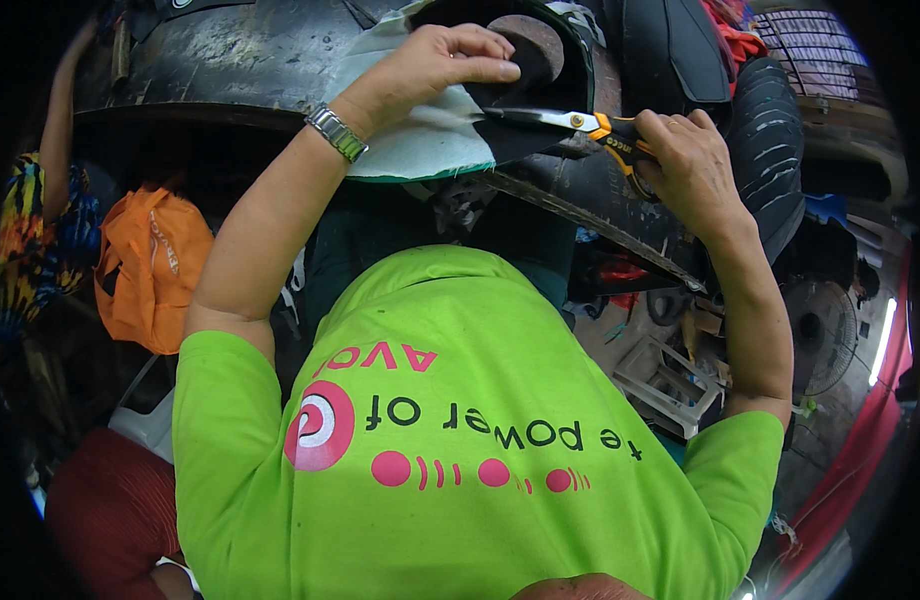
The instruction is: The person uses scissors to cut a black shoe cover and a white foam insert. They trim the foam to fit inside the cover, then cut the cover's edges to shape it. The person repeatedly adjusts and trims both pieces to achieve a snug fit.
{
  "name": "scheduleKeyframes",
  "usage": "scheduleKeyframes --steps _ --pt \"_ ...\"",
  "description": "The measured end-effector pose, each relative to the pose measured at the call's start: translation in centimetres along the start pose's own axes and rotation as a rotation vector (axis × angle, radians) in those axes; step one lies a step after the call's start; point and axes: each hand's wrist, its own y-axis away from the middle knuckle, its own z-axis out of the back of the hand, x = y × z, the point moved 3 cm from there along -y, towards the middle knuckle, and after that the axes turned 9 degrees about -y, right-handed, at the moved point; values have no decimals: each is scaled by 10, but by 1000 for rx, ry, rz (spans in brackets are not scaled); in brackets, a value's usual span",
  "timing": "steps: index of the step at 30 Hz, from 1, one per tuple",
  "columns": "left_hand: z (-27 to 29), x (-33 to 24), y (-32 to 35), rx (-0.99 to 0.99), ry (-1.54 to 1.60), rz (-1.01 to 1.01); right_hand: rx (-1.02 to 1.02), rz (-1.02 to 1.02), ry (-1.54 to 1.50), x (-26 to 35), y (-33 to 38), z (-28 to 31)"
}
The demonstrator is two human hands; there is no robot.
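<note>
The left hand (445,65) is above the pale cloth (410,145), its thumb and forefinger close together; whether this grip has hold of anything, I cannot tell. The pale cloth and the black fabric (525,138) lie at the near edge of the counter (210,55), and the pale one reaches a little over this edge. The scissors (580,121) have their tips where the two materials meet, with the blades nearly together. The right hand (690,165) has a full grip, its fingers closed around the handles. To cut well, I think the left hand should hold the cloth flat and tight beside the tips, and the scissors should take short, even bites.

The counter is dark and scratched. At its left edge is another person's arm (56,140), and lower, an orange bag (145,275). Below the right corner is a white plastic crate (652,362); beyond the right edge, a black ridged cover (770,140) and a fan (820,335).
</note>
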Motion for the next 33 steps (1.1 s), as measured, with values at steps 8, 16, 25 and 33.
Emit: scheduleKeyframes --steps 8,16,25,33 --pt "11 -53 58 260 335 -312 -76 -744 -851 10 44 -23" --pt "-42 -70 84 327 -344 -165 -179 -925 -1608 42 59 -78" --pt "0 -64 55 -105 -839 -384 -253 -868 -1065 30 72 -81" --pt "56 -71 6 -383 -957 -218 -382 -687 -1090 53 58 -75"
